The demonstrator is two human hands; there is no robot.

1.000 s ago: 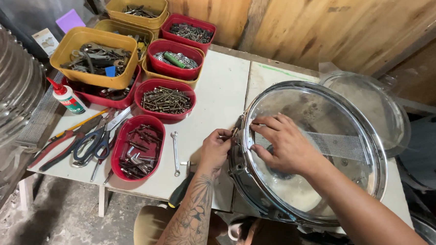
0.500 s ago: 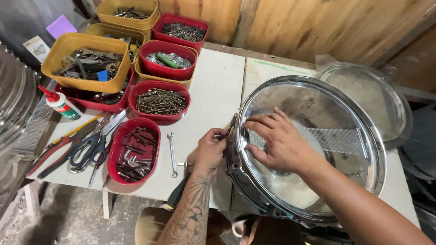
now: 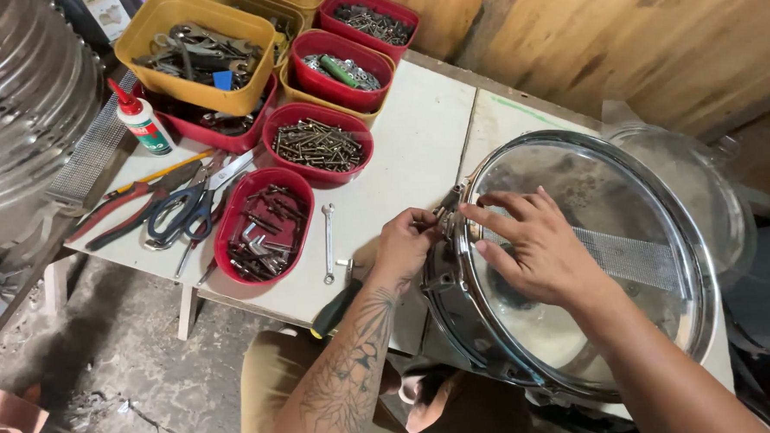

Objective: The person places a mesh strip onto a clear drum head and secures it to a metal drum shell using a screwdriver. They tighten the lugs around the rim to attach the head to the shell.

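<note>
— Currently, what is each hand doing at the snare drum?

— The left hand is pinching with closed fingers a small metal fitting at the near-left rim of the drum. The right hand is lying open, palm down, fingers spread on the clear drumhead, its fingertips just beside the same fitting.

— Where is the drum sitting?

— It is resting head-up at the right end of the white table, partly overhanging the near edge. A strip of snare wires is showing through the clear head, right of the open hand.

— What is lying left of the drum?

— A small wrench is lying nearest, on the tabletop. Further left, a red tub of bolts is standing, with a red tub of screws behind it. Scissors are lying beyond those, and a glue bottle is standing at the far left.
</note>
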